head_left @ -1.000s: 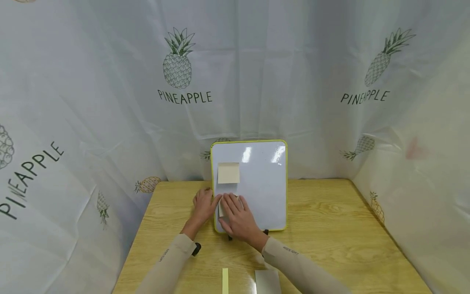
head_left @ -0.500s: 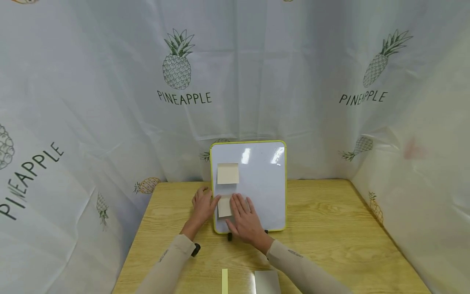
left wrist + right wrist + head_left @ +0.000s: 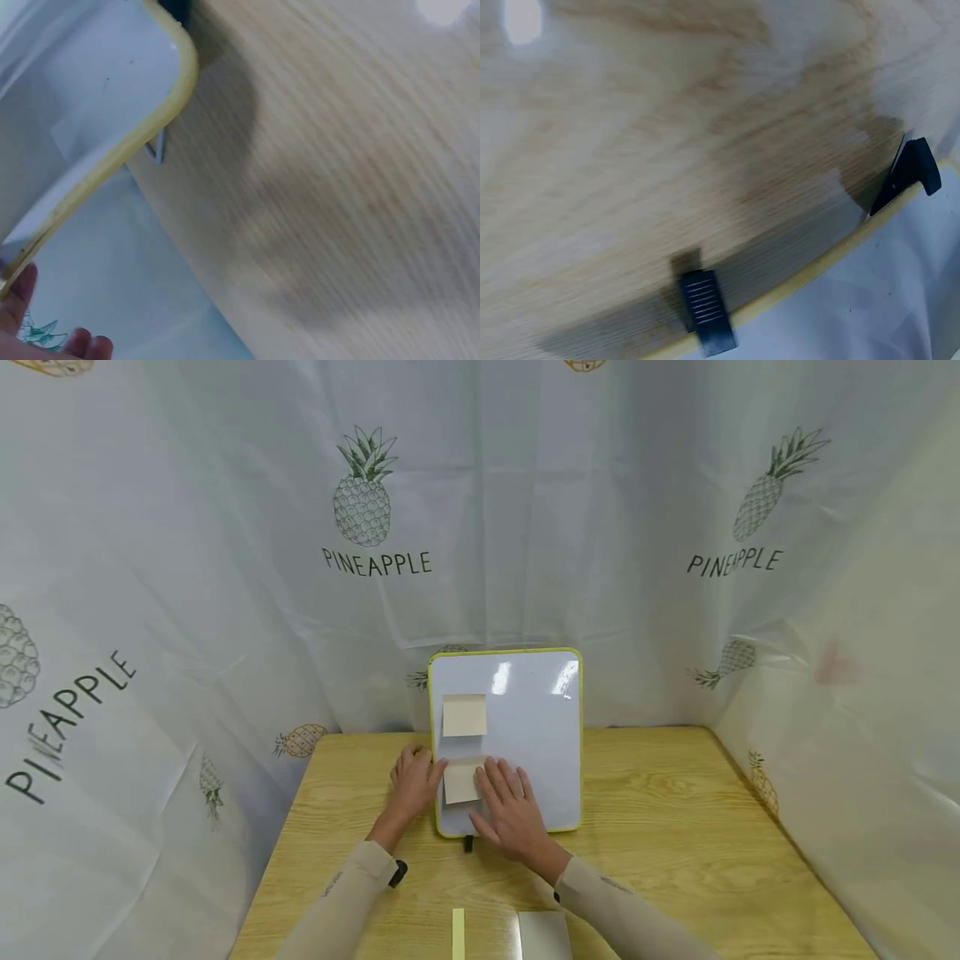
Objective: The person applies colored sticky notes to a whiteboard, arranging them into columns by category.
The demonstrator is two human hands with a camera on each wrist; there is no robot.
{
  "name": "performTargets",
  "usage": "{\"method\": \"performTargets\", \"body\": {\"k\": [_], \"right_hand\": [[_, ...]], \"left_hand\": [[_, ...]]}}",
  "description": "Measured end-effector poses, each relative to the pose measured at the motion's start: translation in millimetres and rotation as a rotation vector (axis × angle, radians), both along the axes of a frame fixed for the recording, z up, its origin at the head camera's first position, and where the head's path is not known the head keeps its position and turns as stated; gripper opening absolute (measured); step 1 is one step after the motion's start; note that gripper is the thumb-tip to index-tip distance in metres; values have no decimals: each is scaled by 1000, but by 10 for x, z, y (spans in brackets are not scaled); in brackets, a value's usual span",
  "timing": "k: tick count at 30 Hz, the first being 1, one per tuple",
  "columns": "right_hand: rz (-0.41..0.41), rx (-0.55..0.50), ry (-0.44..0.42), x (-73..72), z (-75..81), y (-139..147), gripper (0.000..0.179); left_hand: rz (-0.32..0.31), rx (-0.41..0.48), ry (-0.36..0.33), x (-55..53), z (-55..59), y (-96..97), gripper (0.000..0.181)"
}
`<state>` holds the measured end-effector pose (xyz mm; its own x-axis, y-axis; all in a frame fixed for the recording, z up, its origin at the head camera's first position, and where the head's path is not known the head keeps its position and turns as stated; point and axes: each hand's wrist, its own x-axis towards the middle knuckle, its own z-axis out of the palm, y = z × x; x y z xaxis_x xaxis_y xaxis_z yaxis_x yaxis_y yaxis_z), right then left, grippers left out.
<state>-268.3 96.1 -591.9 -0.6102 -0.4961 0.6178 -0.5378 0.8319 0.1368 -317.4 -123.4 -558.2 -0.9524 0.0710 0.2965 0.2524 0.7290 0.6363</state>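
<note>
A small whiteboard point(image 3: 534, 735) with a yellow rim stands on the wooden table. Two cream sticky notes are on its left half, the upper sticky note point(image 3: 464, 716) and the lower sticky note point(image 3: 459, 783). My left hand point(image 3: 414, 783) grips the board's left rim, thumb towards the front; in the left wrist view the fingers point(image 3: 27, 281) pinch that rim. My right hand point(image 3: 516, 814) lies with straight fingers against the board, fingertips over the lower note's right edge. The right wrist view shows the board's bottom rim point(image 3: 802, 277) but not the hand.
Black stand feet point(image 3: 709, 311) hold the board's bottom rim. Near the table's front edge lie a narrow yellow strip point(image 3: 458, 933) and a pale grey rectangular sheet or pad point(image 3: 544, 935). A pineapple-print curtain point(image 3: 562, 527) hangs behind the table point(image 3: 660, 827) and along both sides.
My right hand has slid rightwards across the lower sticky note, uncovering most of it. My left hand keeps its hold on the board's rim.
</note>
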Motion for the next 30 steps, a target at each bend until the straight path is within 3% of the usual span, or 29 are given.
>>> {"method": "performTargets", "body": {"k": [5, 10, 16, 22, 30], "right_hand": [[23, -17, 1, 104, 13, 145, 77], [39, -33, -41, 251, 41, 253, 80], [26, -21, -134, 423, 38, 341, 82], [45, -22, -150, 555, 12, 363, 82], [66, -34, -131, 636, -3, 343, 80]], "left_hand": [[39, 1, 1, 56, -39, -79, 49], [52, -88, 8, 214, -51, -243, 62], [53, -253, 113, 467, -110, -435, 75], [1, -367, 185, 777, -205, -586, 78], [-7, -394, 125, 1168, -326, -648, 76]]}}
